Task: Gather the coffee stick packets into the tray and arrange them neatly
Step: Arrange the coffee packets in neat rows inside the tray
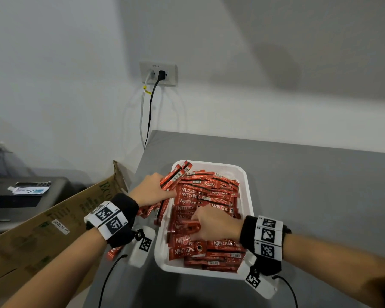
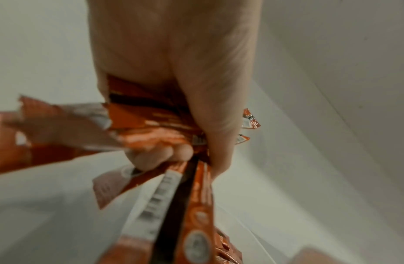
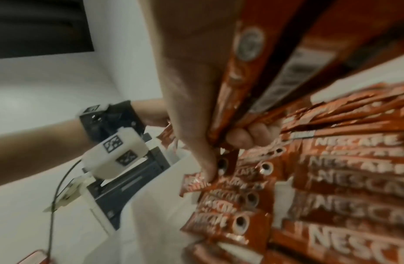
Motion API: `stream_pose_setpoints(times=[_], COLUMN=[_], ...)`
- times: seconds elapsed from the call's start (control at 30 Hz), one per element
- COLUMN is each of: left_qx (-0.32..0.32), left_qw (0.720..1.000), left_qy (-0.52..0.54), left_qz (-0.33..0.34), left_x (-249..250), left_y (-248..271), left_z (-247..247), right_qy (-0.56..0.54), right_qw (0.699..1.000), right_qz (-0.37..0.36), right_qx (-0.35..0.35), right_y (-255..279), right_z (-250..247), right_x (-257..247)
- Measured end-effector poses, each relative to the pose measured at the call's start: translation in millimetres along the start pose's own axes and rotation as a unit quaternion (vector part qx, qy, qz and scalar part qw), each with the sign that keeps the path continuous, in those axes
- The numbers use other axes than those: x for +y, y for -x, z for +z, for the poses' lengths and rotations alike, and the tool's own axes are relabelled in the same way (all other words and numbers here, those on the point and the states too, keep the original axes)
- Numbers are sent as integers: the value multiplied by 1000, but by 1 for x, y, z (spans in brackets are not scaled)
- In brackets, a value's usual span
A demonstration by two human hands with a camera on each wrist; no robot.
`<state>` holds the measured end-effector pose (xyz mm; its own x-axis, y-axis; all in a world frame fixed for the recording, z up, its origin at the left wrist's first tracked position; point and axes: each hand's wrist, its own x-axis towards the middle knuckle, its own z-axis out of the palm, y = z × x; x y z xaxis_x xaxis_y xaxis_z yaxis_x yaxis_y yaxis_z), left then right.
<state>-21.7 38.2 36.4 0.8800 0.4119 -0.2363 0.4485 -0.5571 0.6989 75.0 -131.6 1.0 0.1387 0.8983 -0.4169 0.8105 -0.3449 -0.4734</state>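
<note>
Lower right of the head view: right hand (image 1: 211, 223) inside the white tray (image 1: 250, 196), fingers curled, pinching a few red coffee stick packets (image 3: 275, 59); the right wrist view shows thumb and fingers closed on them. Tray sits at frame centre on the grey table (image 1: 320, 185), piled with loose coffee packets (image 1: 209, 196), mostly lying crosswise. Just left of the tray's left rim, left hand (image 1: 150, 188) clamps a bunch of packets (image 1: 176, 174), ends fanning out over the rim; fingers wrapped round it in the left wrist view. One stray packet (image 1: 115, 252) on the table under the left wrist. Cardboard box (image 1: 53, 223) at lower left. Wall socket (image 1: 158, 73) with two cables, upper centre.
</note>
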Motion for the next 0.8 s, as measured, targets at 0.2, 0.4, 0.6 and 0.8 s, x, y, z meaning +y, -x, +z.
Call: stream_pose_setpoints(times=[0.2,0.4,0.6,0.8], left_qx=[-4,7,4,1], left_qw=[999,998,998,998], left_qy=[42,56,64,67], left_qz=[-3,6,18,18], left_x=[4,5,10,10], left_y=[2,4,3,2], left_z=[0,-1,-1,-1], right_qy=[132,150,159,198], right_qw=[989,985,983,979], right_qz=[5,-4,1,-18], right_qx=[-72,-80,-86,-52], right_y=[-8,-13,-16,-20], right_z=[18,9,14,17], right_x=[-13,-18,-20,-25])
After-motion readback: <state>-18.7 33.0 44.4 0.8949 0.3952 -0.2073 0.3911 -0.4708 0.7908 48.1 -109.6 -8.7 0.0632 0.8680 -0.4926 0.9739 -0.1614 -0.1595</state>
